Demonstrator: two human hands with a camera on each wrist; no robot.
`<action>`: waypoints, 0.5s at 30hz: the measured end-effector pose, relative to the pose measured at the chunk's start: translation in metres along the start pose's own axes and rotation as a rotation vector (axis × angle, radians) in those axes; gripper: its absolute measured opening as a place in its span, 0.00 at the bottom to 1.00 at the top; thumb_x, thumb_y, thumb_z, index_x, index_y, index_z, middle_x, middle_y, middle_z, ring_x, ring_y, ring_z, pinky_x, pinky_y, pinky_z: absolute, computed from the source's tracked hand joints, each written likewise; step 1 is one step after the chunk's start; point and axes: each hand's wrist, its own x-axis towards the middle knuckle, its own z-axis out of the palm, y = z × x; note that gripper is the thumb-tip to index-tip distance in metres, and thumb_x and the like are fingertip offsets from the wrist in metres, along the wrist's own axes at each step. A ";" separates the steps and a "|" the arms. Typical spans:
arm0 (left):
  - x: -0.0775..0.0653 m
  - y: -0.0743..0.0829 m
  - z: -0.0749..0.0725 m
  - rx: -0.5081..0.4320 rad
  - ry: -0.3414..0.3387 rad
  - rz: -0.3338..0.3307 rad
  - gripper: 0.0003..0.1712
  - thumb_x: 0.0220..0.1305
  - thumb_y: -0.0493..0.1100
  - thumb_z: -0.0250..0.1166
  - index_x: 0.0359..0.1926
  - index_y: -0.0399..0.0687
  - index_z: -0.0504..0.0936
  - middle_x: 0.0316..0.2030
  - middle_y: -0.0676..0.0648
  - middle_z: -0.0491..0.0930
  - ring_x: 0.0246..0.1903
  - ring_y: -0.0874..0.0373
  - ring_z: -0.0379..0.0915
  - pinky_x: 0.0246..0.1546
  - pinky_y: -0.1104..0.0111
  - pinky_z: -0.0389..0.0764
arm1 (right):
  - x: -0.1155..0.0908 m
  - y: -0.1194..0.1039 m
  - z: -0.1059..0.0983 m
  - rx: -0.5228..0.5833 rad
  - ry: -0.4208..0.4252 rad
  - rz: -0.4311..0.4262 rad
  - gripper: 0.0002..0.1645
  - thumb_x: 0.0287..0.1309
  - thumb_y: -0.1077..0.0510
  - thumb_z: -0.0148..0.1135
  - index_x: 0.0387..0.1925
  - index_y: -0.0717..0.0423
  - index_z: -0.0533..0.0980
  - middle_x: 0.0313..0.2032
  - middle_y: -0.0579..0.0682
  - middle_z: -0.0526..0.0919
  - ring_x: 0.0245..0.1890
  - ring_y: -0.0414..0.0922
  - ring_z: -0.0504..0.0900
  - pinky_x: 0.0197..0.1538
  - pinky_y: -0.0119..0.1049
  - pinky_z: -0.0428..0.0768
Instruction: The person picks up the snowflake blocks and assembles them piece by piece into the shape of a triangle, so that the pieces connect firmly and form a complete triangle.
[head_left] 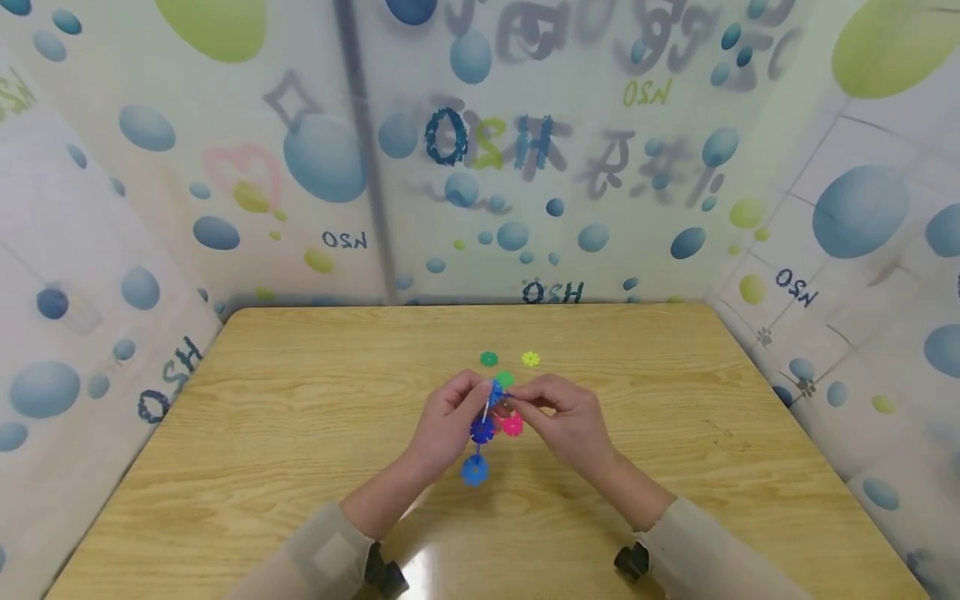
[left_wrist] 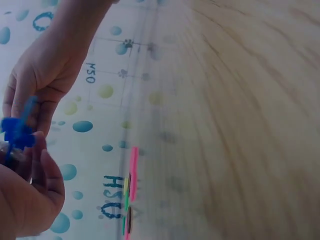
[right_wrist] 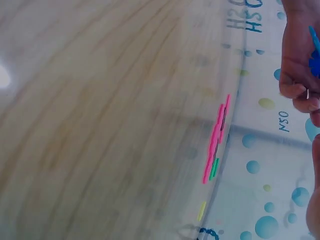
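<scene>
Both hands meet over the middle of the table. My left hand (head_left: 450,421) pinches a chain of joined blue plastic snowflake discs; a dark blue disc (head_left: 482,430) and a lighter blue disc (head_left: 475,470) hang below its fingers. From the other side my right hand (head_left: 566,417) pinches a blue disc at the top of the chain, its fingertips close to the left ones. In the left wrist view a dark blue disc (left_wrist: 19,134) shows between the hands. The left hand (right_wrist: 298,60) also holds blue discs in the right wrist view. Fingers partly hide the joint.
Loose discs lie on the wooden table (head_left: 300,400) around and beyond the hands: dark green (head_left: 489,358), yellow (head_left: 531,358), light green (head_left: 505,379) and pink (head_left: 513,425). Printed wall panels (head_left: 480,208) border the table's back and sides.
</scene>
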 end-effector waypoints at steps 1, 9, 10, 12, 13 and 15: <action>0.000 -0.001 -0.002 0.041 -0.013 0.011 0.18 0.89 0.48 0.53 0.48 0.39 0.81 0.44 0.38 0.90 0.38 0.54 0.86 0.38 0.70 0.86 | 0.000 0.001 -0.001 -0.008 -0.008 0.010 0.10 0.63 0.74 0.74 0.41 0.60 0.90 0.37 0.58 0.92 0.40 0.44 0.93 0.46 0.30 0.91; 0.004 -0.004 -0.009 0.127 -0.064 -0.008 0.20 0.81 0.52 0.67 0.65 0.48 0.82 0.56 0.44 0.90 0.57 0.45 0.88 0.54 0.69 0.88 | 0.004 0.003 -0.004 -0.030 -0.039 0.143 0.11 0.66 0.70 0.74 0.45 0.54 0.91 0.45 0.50 0.90 0.48 0.37 0.88 0.50 0.31 0.91; 0.004 -0.004 -0.009 0.126 -0.075 -0.014 0.21 0.81 0.52 0.67 0.66 0.48 0.83 0.56 0.44 0.90 0.58 0.45 0.88 0.55 0.69 0.88 | 0.005 0.003 -0.004 -0.030 -0.049 0.145 0.11 0.66 0.69 0.74 0.45 0.54 0.92 0.45 0.51 0.90 0.48 0.37 0.88 0.50 0.33 0.91; 0.005 -0.005 -0.010 0.137 -0.079 -0.014 0.20 0.80 0.52 0.68 0.65 0.49 0.86 0.57 0.44 0.91 0.58 0.47 0.88 0.57 0.69 0.89 | 0.007 0.004 -0.007 -0.045 -0.085 0.144 0.10 0.68 0.69 0.74 0.47 0.55 0.91 0.46 0.52 0.91 0.48 0.41 0.89 0.50 0.36 0.92; 0.005 -0.005 -0.011 0.138 -0.073 -0.019 0.19 0.80 0.52 0.68 0.64 0.49 0.87 0.57 0.44 0.91 0.58 0.48 0.88 0.56 0.69 0.89 | 0.009 0.006 -0.009 -0.062 -0.109 0.150 0.10 0.68 0.68 0.74 0.48 0.56 0.91 0.47 0.53 0.91 0.48 0.44 0.90 0.51 0.38 0.93; 0.006 -0.005 -0.013 0.151 -0.056 -0.019 0.19 0.79 0.52 0.69 0.63 0.50 0.87 0.56 0.42 0.91 0.55 0.49 0.89 0.55 0.70 0.89 | 0.013 0.010 -0.016 -0.120 -0.167 0.212 0.11 0.70 0.65 0.73 0.51 0.56 0.90 0.47 0.52 0.91 0.47 0.47 0.91 0.51 0.40 0.93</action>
